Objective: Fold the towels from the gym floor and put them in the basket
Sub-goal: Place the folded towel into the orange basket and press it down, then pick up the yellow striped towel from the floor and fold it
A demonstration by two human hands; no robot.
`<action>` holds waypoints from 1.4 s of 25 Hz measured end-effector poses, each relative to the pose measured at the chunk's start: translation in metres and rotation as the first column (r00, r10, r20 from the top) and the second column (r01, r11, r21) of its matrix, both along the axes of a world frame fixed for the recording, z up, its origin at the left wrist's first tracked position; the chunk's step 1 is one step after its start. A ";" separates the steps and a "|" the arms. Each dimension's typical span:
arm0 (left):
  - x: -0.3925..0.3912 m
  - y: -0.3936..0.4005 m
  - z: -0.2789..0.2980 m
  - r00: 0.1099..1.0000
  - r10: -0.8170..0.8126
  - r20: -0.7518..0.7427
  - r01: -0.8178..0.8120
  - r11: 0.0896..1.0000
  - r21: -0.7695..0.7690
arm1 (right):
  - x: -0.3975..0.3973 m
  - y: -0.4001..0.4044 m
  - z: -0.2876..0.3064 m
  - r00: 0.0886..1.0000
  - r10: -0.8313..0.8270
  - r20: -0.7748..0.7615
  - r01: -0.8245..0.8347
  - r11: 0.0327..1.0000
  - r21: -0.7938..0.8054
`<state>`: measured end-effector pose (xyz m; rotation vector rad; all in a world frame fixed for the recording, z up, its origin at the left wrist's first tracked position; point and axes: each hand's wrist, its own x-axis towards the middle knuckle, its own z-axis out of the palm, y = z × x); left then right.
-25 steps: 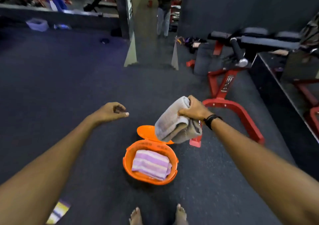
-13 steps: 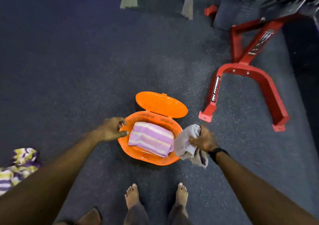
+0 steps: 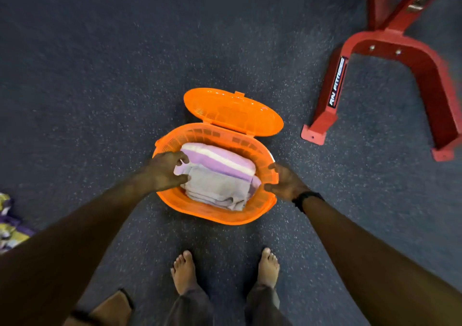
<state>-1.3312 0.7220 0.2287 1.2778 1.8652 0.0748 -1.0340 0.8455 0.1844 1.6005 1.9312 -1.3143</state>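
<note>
An orange basket (image 3: 212, 215) stands on the gym floor with its lid (image 3: 232, 112) swung open at the back. Inside lies a folded purple-and-white striped towel (image 3: 220, 160), and a folded grey towel (image 3: 217, 188) rests on its near half. My left hand (image 3: 166, 170) reaches into the left side of the basket, fingers and thumb curled round the left end of the grey towel. At the basket's right rim my right hand (image 3: 285, 180) is spread and holds nothing.
A crumpled yellow-and-purple striped towel (image 3: 8, 225) lies on the floor at the far left. The red steel foot of a gym bench (image 3: 390, 41) stands to the right of the basket. My bare feet (image 3: 185, 270) are just in front of it on the dark speckled floor.
The grey towel went from my right hand down into the basket, onto the striped towel. My right hand let go of it. My left hand moved from the rim onto the towel.
</note>
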 end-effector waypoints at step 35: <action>0.217 0.115 0.734 0.915 -0.373 -0.155 0.354 0.555 0.753 | 0.242 -0.049 0.784 0.908 -0.306 -0.287 0.405 0.455 0.793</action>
